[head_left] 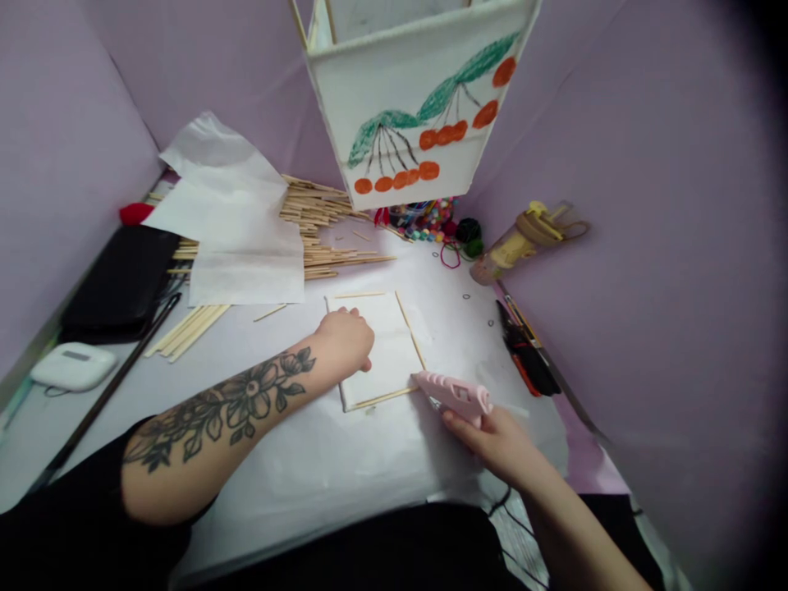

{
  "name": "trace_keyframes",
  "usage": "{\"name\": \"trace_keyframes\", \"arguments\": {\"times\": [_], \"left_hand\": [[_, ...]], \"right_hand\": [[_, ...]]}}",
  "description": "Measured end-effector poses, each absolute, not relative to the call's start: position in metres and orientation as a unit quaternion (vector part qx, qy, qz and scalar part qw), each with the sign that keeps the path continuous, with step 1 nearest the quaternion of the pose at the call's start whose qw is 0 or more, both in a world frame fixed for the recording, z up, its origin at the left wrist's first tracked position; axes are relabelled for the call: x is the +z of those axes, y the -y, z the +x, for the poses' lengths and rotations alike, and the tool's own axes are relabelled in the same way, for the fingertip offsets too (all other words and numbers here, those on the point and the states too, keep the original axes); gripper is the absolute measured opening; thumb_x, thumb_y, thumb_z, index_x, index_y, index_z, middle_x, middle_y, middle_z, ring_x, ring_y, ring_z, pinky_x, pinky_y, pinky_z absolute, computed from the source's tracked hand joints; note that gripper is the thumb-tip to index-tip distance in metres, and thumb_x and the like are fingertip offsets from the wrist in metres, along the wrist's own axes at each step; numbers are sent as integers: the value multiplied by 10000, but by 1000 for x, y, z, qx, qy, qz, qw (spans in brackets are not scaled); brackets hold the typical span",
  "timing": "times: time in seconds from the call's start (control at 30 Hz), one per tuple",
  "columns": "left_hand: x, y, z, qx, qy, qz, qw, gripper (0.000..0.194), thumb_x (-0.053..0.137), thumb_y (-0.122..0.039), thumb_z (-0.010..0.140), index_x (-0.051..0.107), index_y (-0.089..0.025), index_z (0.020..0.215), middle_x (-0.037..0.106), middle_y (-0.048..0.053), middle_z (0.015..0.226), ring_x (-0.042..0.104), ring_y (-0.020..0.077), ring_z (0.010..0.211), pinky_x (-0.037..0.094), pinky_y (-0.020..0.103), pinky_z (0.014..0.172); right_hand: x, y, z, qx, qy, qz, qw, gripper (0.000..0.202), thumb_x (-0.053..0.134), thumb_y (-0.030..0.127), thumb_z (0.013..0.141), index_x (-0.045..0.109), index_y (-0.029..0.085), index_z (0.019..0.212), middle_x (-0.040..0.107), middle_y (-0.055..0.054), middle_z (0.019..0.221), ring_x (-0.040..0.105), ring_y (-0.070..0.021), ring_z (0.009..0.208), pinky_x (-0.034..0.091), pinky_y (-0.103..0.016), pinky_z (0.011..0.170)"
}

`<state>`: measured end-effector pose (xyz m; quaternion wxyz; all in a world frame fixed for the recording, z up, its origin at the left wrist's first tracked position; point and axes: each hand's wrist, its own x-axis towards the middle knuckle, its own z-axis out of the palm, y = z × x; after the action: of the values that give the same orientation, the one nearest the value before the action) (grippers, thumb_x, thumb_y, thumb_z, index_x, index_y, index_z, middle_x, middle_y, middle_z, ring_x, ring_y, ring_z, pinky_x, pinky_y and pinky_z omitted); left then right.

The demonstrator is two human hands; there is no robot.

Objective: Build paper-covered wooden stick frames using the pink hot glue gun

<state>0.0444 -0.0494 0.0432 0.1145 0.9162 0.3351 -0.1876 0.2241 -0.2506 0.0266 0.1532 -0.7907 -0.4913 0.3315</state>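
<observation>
My right hand [501,443] grips a pink hot glue gun [459,394]. Its nozzle points left, at the lower right corner of a white paper panel [394,349]. Thin wooden sticks [410,328] line the panel's edges, forming a frame around it. On the panel's left part rests my left hand [348,336], fingers curled under and closed. Whatever those fingers may hold is hidden beneath the hand.
A white lantern-like box [419,115] painted with cherries hangs overhead. Behind lie wooden sticks [320,205] and white sheets [240,222]. A black wallet [120,283] and white case [74,367] are left; a yellow bottle [514,242] and dark tools [533,357] are right.
</observation>
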Motion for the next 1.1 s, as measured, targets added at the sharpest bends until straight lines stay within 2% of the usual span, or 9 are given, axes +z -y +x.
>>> {"name": "trace_keyframes", "arguments": {"times": [0.13, 0.23, 0.8, 0.97, 1.1], "left_hand": [[44, 50, 44, -188, -334, 917, 110, 437, 729, -432, 742, 691, -114, 1039, 588, 203, 1214, 536, 317, 1116, 477, 351, 852], [44, 50, 44, -187, -332, 918, 108, 420, 731, -431, 741, 699, -121, 1020, 597, 196, 1200, 538, 317, 1110, 470, 348, 852], [42, 49, 46, -191, -341, 915, 105, 480, 731, -443, 731, 685, -120, 1083, 573, 199, 1266, 525, 322, 1162, 462, 344, 892], [45, 51, 45, -191, -343, 914, 100, 491, 716, -432, 753, 669, -97, 1109, 554, 213, 1290, 511, 325, 1191, 464, 346, 901], [47, 52, 45, -192, -344, 914, 96, 483, 715, -430, 754, 670, -102, 1105, 548, 209, 1304, 509, 319, 1194, 463, 345, 903]], "right_hand": [[26, 256, 224, 357, 449, -804, 154, 498, 516, 566, 780, 689, 185, 1049, 739, -112, 940, 669, -329, 927, 518, -451, 785], [23, 261, 226, 364, 445, -801, 166, 478, 523, 569, 785, 698, 201, 1037, 734, -109, 1026, 651, -331, 998, 496, -454, 845], [19, 276, 232, 364, 446, -798, 178, 465, 538, 551, 825, 688, 216, 1110, 727, -100, 977, 652, -303, 957, 511, -438, 833], [20, 279, 232, 364, 452, -791, 193, 405, 546, 494, 844, 691, 227, 1112, 727, -86, 1010, 658, -288, 958, 517, -412, 817], [21, 279, 233, 365, 459, -785, 202, 370, 548, 453, 857, 696, 224, 1107, 734, -86, 941, 665, -278, 910, 526, -390, 775]]}}
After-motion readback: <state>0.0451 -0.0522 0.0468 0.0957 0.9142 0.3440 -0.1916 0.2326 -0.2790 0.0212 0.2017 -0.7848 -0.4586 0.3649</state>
